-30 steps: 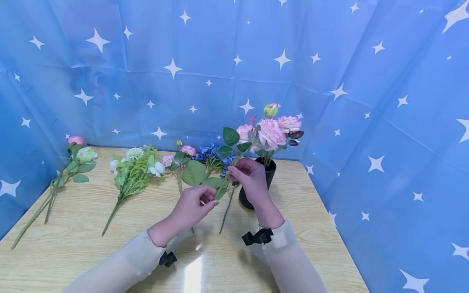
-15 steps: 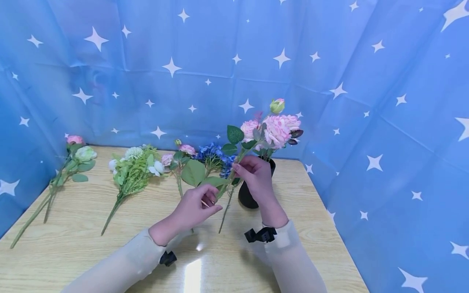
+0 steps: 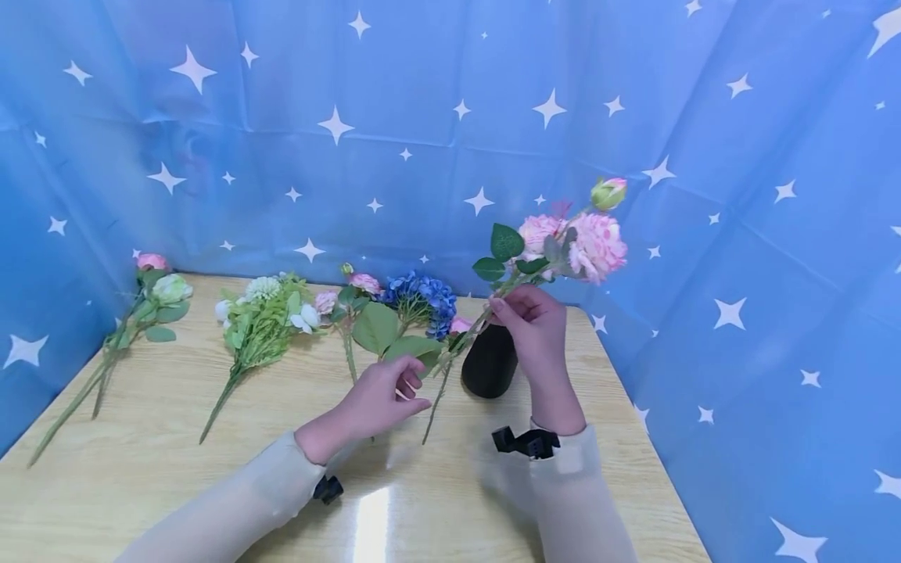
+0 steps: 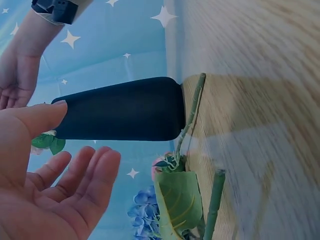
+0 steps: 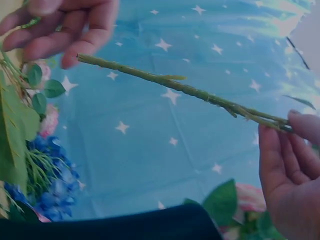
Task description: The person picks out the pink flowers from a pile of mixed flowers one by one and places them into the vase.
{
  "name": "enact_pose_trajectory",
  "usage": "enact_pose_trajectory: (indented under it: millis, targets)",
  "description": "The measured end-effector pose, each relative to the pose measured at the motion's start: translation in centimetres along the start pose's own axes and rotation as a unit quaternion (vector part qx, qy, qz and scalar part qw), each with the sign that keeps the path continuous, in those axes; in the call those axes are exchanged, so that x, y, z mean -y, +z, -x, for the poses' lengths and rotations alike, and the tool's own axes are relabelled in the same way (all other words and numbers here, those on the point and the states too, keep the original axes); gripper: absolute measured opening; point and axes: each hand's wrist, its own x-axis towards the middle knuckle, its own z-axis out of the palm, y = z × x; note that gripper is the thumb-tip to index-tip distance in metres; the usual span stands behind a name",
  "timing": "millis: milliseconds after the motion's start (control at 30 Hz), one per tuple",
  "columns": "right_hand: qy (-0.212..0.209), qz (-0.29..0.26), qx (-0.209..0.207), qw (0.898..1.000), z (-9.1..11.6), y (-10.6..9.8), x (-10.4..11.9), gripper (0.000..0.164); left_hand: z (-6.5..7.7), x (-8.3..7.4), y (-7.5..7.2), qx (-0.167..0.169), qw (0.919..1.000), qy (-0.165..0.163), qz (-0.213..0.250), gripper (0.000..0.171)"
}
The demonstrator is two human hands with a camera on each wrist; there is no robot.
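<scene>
My right hand (image 3: 540,336) pinches the stem of a pink peony spray (image 3: 597,246), with thumb and fingertips below the leaves. In the right wrist view the bare stem (image 5: 170,86) slants across, its cut end close to my left hand (image 5: 75,31) but apart from it. That left hand (image 3: 373,400) is held over the table with loosely bent fingers and nothing in them. A black vase (image 3: 489,363) stands behind and between the hands, its mouth hidden by the right hand in the head view. The left wrist view shows the vase (image 4: 120,110) sideways beyond the left hand.
Blue hydrangea (image 3: 422,301), a pink flower stem with broad leaves (image 3: 375,327), a green-and-white bunch (image 3: 260,328) and pink and white roses (image 3: 169,289) lie across the wooden table (image 3: 281,485). A blue star-printed curtain (image 3: 394,78) encloses the back and sides.
My right hand has moved right and carried the peony spray with it, over the vase. The stem's lower part has drawn away from my left hand, which has stayed nearly in place.
</scene>
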Motion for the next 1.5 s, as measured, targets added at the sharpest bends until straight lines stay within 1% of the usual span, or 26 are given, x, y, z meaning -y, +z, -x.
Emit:
enact_pose_trajectory:
  millis: [100,233,333,433,500,600,700,833,900,1000,1067,1233,1367,1433,1500]
  targets:
    - [-0.029,0.007,-0.016,0.999,-0.3,-0.9,0.7,0.020,-0.5,0.0,0.2,-0.002,0.9999,-0.007,-0.013,0.045]
    - [-0.067,0.027,-0.029,0.997,-0.4,-1.9,1.4,0.009,-1.1,0.2,0.8,-0.020,0.9990,-0.021,-0.035,0.046]
    - [-0.091,0.040,-0.040,0.994,-0.2,-2.5,1.7,0.010,-2.0,0.1,1.5,-0.036,0.9974,-0.022,-0.058,0.050]
    - [-0.106,0.036,-0.050,0.992,-0.1,-2.9,1.9,0.012,-3.3,-0.3,2.2,-0.046,0.9964,-0.019,-0.068,0.057]
    - [-0.115,0.029,-0.054,0.991,-0.1,-3.2,2.1,0.013,-4.3,-0.6,2.8,-0.047,0.9969,-0.019,-0.061,0.061]
    - [-0.125,0.016,-0.054,0.991,-0.1,-3.5,2.2,0.013,-5.7,-0.9,3.6,-0.043,0.9981,-0.029,-0.033,0.065]
    - [-0.138,0.012,-0.053,0.989,-0.2,-3.9,2.3,0.014,-7.1,-0.6,4.3,-0.040,0.9983,-0.041,-0.002,0.070]
    - [-0.152,-0.001,-0.063,0.986,-0.2,-4.5,2.4,0.013,-8.4,-0.2,5.2,-0.038,0.9971,-0.060,0.027,0.086]
    - [-0.160,-0.007,-0.072,0.985,-0.2,-4.8,2.5,0.013,-9.0,-0.1,5.7,-0.034,0.9972,-0.060,0.030,0.092]
    - [-0.171,-0.010,-0.083,0.982,-0.3,-5.1,2.8,0.014,-9.8,-0.1,6.4,-0.028,0.9979,-0.051,0.028,0.098]
    - [-0.177,-0.010,-0.090,0.980,-0.3,-5.3,2.9,0.015,-10.3,-0.2,6.9,-0.024,0.9984,-0.044,0.027,0.102]
    - [-0.183,-0.019,-0.115,0.976,-0.2,-5.4,3.1,0.010,-11.4,-0.3,8.1,-0.015,0.9985,-0.039,0.035,0.111]
    - [-0.187,-0.030,-0.136,0.972,-0.1,-5.3,3.2,0.009,-11.8,-0.2,9.0,-0.003,0.9990,-0.039,0.022,0.111]
    - [-0.190,-0.035,-0.143,0.971,-0.1,-5.2,3.3,0.008,-11.9,-0.1,9.4,-0.003,0.9991,-0.039,0.015,0.110]
    - [-0.190,-0.035,-0.150,0.970,-0.1,-5.2,3.4,0.010,-11.8,0.0,9.6,-0.007,0.9989,-0.043,0.018,0.109]
